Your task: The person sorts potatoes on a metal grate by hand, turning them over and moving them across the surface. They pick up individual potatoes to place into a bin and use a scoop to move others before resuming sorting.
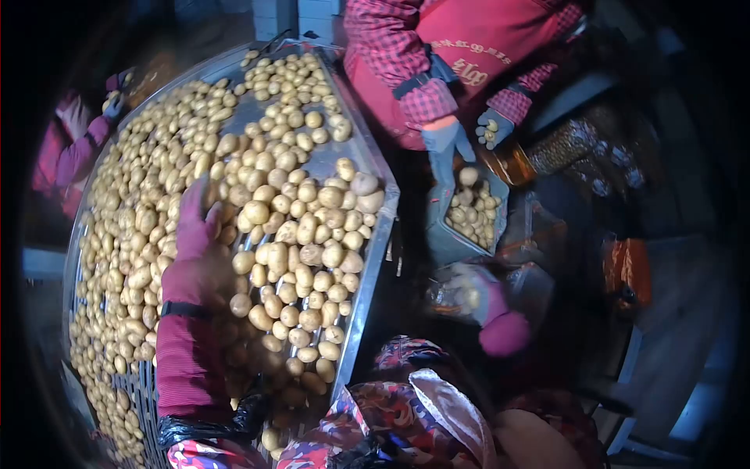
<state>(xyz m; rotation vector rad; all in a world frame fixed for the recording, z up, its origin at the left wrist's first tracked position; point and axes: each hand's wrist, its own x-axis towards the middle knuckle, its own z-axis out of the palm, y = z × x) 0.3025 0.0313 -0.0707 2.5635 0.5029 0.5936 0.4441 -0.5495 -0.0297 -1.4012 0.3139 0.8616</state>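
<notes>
My left hand [195, 220], in a pinkish-purple glove, reaches over the heap of potatoes [269, 258] on the metal sorting table. Its thumb stands apart from the outstretched fingers, which lie on the potatoes near the middle. My right hand [473, 293], in a pale glove with a purple cuff, is low on the right, over a clear plastic container or bag [445, 301]. Motion smears its fingers, and I cannot tell whether they hold a potato. Just above that hand stands a grey-blue bin [457, 246] with potatoes in it.
Across from me, a person in a red apron [476, 74] has gloved hands over the bin, one with small potatoes [490, 131]. Another person's purple sleeve [74, 160] shows at far left. The table's raised metal rim [383, 227] runs between the heap and the bin.
</notes>
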